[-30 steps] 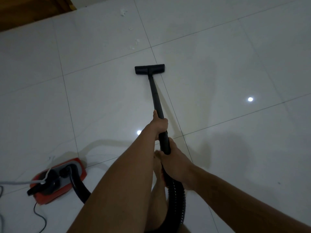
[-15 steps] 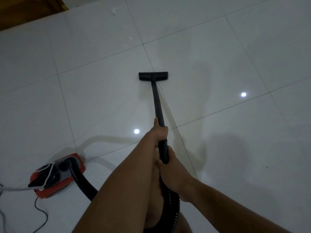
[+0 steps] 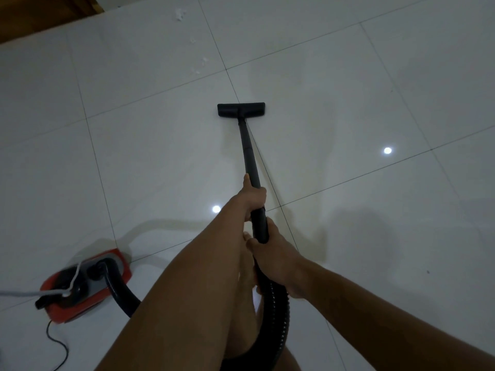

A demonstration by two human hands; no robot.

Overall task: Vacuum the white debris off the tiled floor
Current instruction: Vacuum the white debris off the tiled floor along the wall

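A black vacuum wand (image 3: 249, 151) runs from my hands out to its flat floor head (image 3: 241, 109), which rests on the white tiled floor (image 3: 348, 76). My left hand (image 3: 253, 195) grips the wand higher up; my right hand (image 3: 273, 257) holds it lower, where the ribbed black hose (image 3: 278, 311) begins. Small bits of white debris (image 3: 201, 66) lie beyond the head, up and to the left, with a larger clump (image 3: 180, 15) farther away. The head is well short of them.
The red and black vacuum body (image 3: 85, 285) sits on the floor at lower left, with a white cable (image 3: 21, 293) and a thin black cord (image 3: 60, 346) trailing from it. A brown wooden edge (image 3: 40, 14) borders the floor at upper left. My bare leg shows below my arms.
The floor head was pulled back toward me from one second ago to half a second ago, then pushed forward a little again. Both hands keep their grip on the wand.
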